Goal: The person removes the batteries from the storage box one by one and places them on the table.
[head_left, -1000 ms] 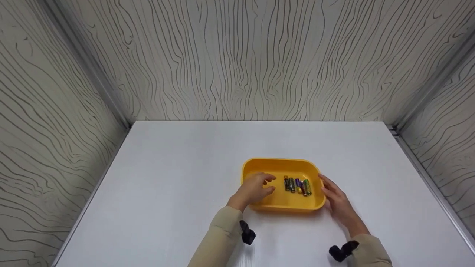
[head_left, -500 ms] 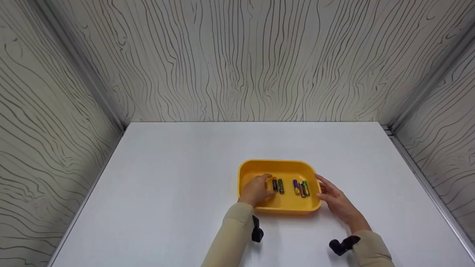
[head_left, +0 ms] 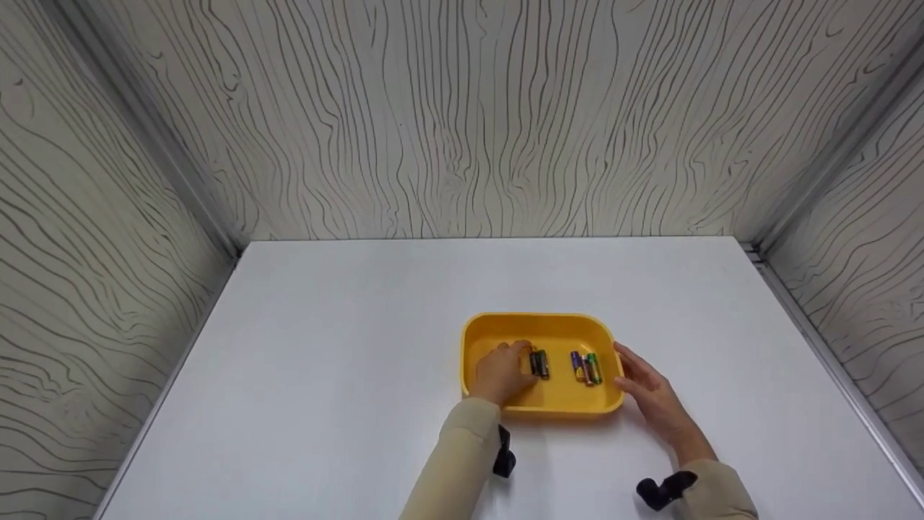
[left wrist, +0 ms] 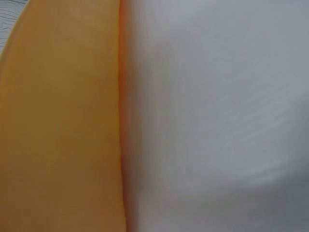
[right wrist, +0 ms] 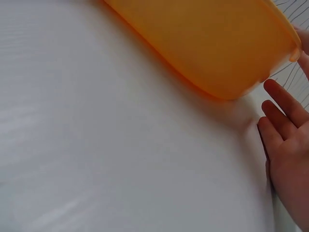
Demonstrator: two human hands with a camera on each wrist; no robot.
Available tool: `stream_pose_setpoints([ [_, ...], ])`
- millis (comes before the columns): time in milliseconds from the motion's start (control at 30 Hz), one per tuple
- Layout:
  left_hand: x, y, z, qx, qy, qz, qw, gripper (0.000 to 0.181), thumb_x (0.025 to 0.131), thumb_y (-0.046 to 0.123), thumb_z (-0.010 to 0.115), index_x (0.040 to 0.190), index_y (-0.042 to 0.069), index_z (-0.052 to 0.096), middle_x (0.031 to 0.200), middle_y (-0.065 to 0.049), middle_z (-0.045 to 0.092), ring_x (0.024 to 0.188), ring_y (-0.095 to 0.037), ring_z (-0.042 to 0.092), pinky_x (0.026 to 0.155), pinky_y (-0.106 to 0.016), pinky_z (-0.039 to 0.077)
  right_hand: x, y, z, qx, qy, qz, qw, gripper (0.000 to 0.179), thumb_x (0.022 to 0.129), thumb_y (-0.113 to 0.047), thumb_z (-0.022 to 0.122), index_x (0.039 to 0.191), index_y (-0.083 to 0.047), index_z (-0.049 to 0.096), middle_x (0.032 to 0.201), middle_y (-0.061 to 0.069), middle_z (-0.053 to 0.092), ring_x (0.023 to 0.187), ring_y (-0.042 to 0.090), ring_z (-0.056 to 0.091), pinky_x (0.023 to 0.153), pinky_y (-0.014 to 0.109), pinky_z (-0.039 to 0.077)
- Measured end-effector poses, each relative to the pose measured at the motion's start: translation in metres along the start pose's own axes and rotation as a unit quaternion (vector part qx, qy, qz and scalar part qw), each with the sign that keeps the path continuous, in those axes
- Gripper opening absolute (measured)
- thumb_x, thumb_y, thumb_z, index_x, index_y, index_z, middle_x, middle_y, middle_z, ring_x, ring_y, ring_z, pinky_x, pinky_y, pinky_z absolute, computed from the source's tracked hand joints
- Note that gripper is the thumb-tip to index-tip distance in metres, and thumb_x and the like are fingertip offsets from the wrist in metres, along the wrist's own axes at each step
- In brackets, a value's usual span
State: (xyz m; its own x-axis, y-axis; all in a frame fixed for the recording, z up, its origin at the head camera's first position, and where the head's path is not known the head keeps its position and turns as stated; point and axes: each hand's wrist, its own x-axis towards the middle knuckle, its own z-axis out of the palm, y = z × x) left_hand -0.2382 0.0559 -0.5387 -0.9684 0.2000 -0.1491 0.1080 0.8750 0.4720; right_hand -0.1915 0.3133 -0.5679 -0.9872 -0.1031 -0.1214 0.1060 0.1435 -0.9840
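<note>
A yellow tray (head_left: 556, 413) with rounded corners rests on the white table. Inside it, two dark batteries (head_left: 543, 365) lie side by side at the fingertips of my left hand (head_left: 500, 372). That hand reaches over the near left rim, its thumb at their near ends and its fingers curled at the far ends. Farther right in the tray lie three batteries (head_left: 586, 368), purple, reddish and green. My right hand (head_left: 657, 401) touches the tray's right end with thumb and forefinger. In the right wrist view its other fingers (right wrist: 285, 104) stretch out loosely below the rim.
The white table (head_left: 346, 375) reaches back to a wood-patterned panel (head_left: 447, 123), with similar panels on both sides. In the left wrist view the tray's outer wall (left wrist: 63, 121) fills the left part. Black wrist cameras (head_left: 664, 490) sit at the beige sleeves.
My left hand has moved deeper into the tray. Two dark batteries have come left, away from the other three, and now lie closer together. The right hand stays at the tray's end.
</note>
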Motion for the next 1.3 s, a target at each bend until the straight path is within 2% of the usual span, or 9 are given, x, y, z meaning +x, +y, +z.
stream_pose_setpoints([
  [100, 0.000, 0.002, 0.002, -0.011, -0.007, -0.010, 0.9999, 0.061, 0.080, 0.037, 0.077, 0.135, 0.026, 0.053, 0.117, -0.005, 0.065, 0.096, -0.021, 0.061, 0.096, -0.041, 0.049, -0.001, 0.001, -0.001, 0.004, 0.005, -0.010, 0.9999, 0.062, 0.096, -0.014, 0.056, 0.151, -0.009, 0.029, 0.153, -0.010, 0.037, 0.118, -0.023, 0.043, 0.096, 0.003, 0.038],
  [200, 0.001, 0.005, 0.004, -0.007, -0.016, -0.015, 0.9997, 0.063, 0.080, 0.040, 0.076, 0.137, 0.027, 0.052, 0.118, -0.005, 0.064, 0.098, -0.021, 0.060, 0.098, -0.042, 0.048, -0.002, 0.000, -0.002, -0.014, -0.010, 0.012, 0.9998, 0.063, 0.097, -0.018, 0.055, 0.153, -0.013, 0.026, 0.160, 0.006, 0.027, 0.126, -0.017, 0.040, 0.109, 0.015, 0.035],
  [300, 0.002, 0.007, 0.005, 0.011, -0.018, -0.017, 0.9996, 0.060, 0.080, 0.042, 0.075, 0.134, 0.027, 0.054, 0.116, -0.003, 0.064, 0.096, -0.020, 0.059, 0.097, -0.042, 0.048, -0.002, -0.001, -0.005, -0.025, -0.036, 0.040, 0.9982, 0.064, 0.098, -0.023, 0.054, 0.154, -0.022, 0.022, 0.163, 0.015, 0.015, 0.146, 0.006, 0.029, 0.122, 0.038, 0.017],
  [400, 0.002, 0.009, 0.004, 0.022, -0.018, -0.017, 0.9995, 0.056, 0.081, 0.043, 0.075, 0.132, 0.027, 0.057, 0.113, -0.003, 0.064, 0.092, -0.018, 0.059, 0.094, -0.041, 0.049, -0.001, -0.002, -0.007, 0.001, -0.057, 0.049, 0.9972, 0.064, 0.098, -0.022, 0.051, 0.154, -0.023, 0.020, 0.163, 0.016, 0.010, 0.153, 0.033, 0.006, 0.120, 0.058, -0.002],
  [500, 0.002, 0.010, 0.002, 0.024, -0.017, -0.013, 0.9995, 0.055, 0.082, 0.042, 0.074, 0.131, 0.026, 0.057, 0.112, -0.003, 0.064, 0.090, -0.018, 0.058, 0.092, -0.040, 0.050, 0.000, -0.003, -0.008, 0.024, -0.062, 0.051, 0.9965, 0.064, 0.099, -0.020, 0.051, 0.154, -0.023, 0.019, 0.164, 0.014, 0.006, 0.153, 0.035, -0.003, 0.119, 0.060, -0.007],
  [1000, -0.001, -0.002, -0.008, -0.020, -0.039, 0.009, 0.9990, 0.049, 0.080, 0.039, 0.076, 0.124, 0.027, 0.057, 0.102, -0.001, 0.066, 0.084, -0.016, 0.053, 0.092, -0.036, 0.047, 0.003, -0.003, -0.003, 0.058, -0.034, 0.048, 0.9966, 0.062, 0.097, -0.017, 0.055, 0.152, -0.018, 0.026, 0.164, 0.004, 0.012, 0.154, 0.026, 0.001, 0.123, 0.052, -0.004],
  [1100, -0.004, -0.003, -0.013, -0.032, -0.051, 0.006, 0.9982, 0.051, 0.080, 0.039, 0.076, 0.126, 0.028, 0.056, 0.108, -0.001, 0.067, 0.089, -0.017, 0.055, 0.098, -0.036, 0.047, 0.003, -0.002, -0.003, 0.062, -0.037, 0.053, 0.9960, 0.063, 0.097, -0.017, 0.055, 0.153, -0.018, 0.025, 0.164, 0.000, 0.015, 0.149, 0.007, 0.016, 0.124, 0.049, -0.002],
  [1200, -0.006, -0.004, -0.021, -0.040, -0.059, 0.014, 0.9974, 0.053, 0.080, 0.038, 0.077, 0.127, 0.028, 0.055, 0.116, -0.001, 0.067, 0.096, -0.017, 0.057, 0.103, -0.037, 0.047, 0.002, -0.001, -0.004, 0.066, -0.040, 0.047, 0.9959, 0.064, 0.097, -0.016, 0.054, 0.153, -0.016, 0.024, 0.161, -0.007, 0.021, 0.130, -0.017, 0.029, 0.124, 0.050, -0.002],
  [1300, -0.009, -0.004, -0.032, -0.041, -0.066, 0.027, 0.9966, 0.055, 0.079, 0.037, 0.077, 0.128, 0.029, 0.053, 0.117, -0.002, 0.067, 0.096, -0.017, 0.057, 0.101, -0.036, 0.048, 0.001, -0.001, -0.006, 0.064, -0.044, 0.039, 0.9962, 0.064, 0.097, -0.016, 0.054, 0.153, -0.016, 0.023, 0.160, -0.010, 0.022, 0.117, -0.028, 0.035, 0.123, 0.051, -0.003],
])
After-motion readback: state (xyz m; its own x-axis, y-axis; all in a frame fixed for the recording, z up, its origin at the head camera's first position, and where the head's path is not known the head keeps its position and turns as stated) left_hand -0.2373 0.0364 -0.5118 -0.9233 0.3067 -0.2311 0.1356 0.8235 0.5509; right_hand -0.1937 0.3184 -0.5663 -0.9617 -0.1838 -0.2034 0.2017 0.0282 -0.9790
